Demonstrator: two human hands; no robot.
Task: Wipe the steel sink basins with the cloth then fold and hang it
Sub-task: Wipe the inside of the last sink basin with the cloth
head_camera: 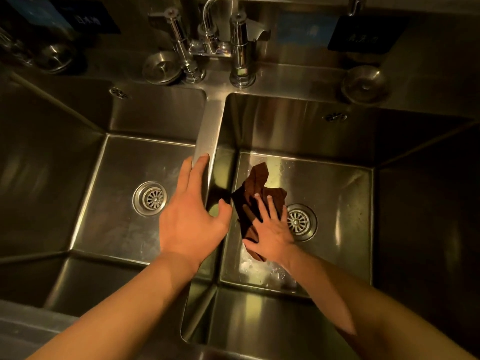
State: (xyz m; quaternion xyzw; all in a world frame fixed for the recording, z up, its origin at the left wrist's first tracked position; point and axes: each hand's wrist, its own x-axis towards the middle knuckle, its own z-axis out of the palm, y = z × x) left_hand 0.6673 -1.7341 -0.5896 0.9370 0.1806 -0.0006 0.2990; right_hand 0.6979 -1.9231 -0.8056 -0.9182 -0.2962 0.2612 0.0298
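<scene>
Wiping is under way: the right hand [271, 229] presses the brown cloth [255, 198] flat-fingered onto the floor of the right basin [337, 190], just beside its drain [298, 222]. The left hand [191, 211], fingers released, rests on the divider [207, 131]. The left basin [124, 178], then folding and hanging, apparently remain.

Brown cloth [255, 193]; silver steel basins [337, 190]; blue label [306, 28].

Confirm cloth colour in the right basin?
Dark reddish-brown, plain, no pattern visible. The cloth shows best in the head view, under the right hand.
</scene>
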